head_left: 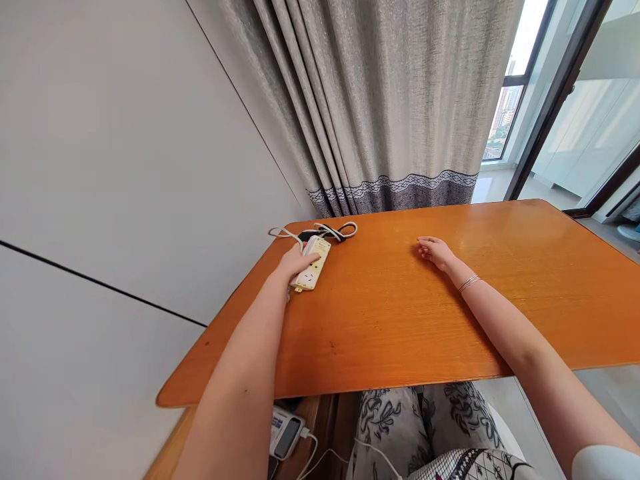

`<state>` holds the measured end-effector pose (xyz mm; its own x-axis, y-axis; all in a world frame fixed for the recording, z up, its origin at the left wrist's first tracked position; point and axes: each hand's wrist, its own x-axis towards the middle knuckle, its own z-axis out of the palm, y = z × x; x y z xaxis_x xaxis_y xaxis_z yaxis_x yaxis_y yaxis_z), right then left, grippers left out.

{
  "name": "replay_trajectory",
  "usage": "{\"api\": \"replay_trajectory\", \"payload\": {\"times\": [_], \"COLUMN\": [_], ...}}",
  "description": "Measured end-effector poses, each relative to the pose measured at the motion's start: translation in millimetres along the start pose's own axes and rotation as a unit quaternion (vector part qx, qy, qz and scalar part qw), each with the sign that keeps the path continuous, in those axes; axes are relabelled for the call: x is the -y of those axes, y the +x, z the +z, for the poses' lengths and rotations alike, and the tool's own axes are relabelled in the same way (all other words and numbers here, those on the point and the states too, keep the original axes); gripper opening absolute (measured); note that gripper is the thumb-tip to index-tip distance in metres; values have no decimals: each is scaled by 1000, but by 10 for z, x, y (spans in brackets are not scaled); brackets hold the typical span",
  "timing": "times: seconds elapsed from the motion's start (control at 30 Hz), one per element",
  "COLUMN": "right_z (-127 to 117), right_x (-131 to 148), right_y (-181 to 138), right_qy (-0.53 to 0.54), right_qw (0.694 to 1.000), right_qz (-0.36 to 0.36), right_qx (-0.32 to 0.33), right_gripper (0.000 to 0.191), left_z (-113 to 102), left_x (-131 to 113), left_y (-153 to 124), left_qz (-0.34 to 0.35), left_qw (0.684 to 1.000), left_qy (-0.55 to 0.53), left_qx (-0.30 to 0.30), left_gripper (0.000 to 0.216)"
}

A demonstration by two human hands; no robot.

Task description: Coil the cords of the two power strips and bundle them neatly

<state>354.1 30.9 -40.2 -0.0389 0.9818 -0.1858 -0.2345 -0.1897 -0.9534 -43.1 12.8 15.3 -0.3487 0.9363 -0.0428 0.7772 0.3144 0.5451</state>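
A white power strip (314, 263) lies at the far left of the orange wooden table (400, 320), its grey cable (330, 231) bundled behind it near the wall. My left hand (295, 263) rests on the strip's left side, fingers curled around its edge. My right hand (436, 251) lies on the bare tabletop further right, fingers loosely bent and apart, holding nothing; a thin bracelet (469, 283) circles its wrist.
A white wall (125, 167) runs along the table's left edge. A grey curtain (380, 107) hangs behind the table, with a glass door (565, 107) to its right. Under the table a small device (286, 435) with cables sits on a low shelf beside my lap.
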Motion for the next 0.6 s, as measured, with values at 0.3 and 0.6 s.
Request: {"api": "replay_trajectory", "payload": {"times": [0.3,0.6], "right_z": [48,87], "right_x": [-111,-158], "right_y": [-2,-24], "right_qy": [-72,-120], "right_qw": [996,990], "right_qz": [-55,-73], "right_qx": [6,15], "right_gripper": [22,10], "left_z": [-94,159], "left_x": [41,-74], "left_y": [40,-254], "left_qz": [34,171], "left_qw": [972,933], "left_qy": [230,312], "left_qx": [40,-52], "left_gripper": [73,64]}}
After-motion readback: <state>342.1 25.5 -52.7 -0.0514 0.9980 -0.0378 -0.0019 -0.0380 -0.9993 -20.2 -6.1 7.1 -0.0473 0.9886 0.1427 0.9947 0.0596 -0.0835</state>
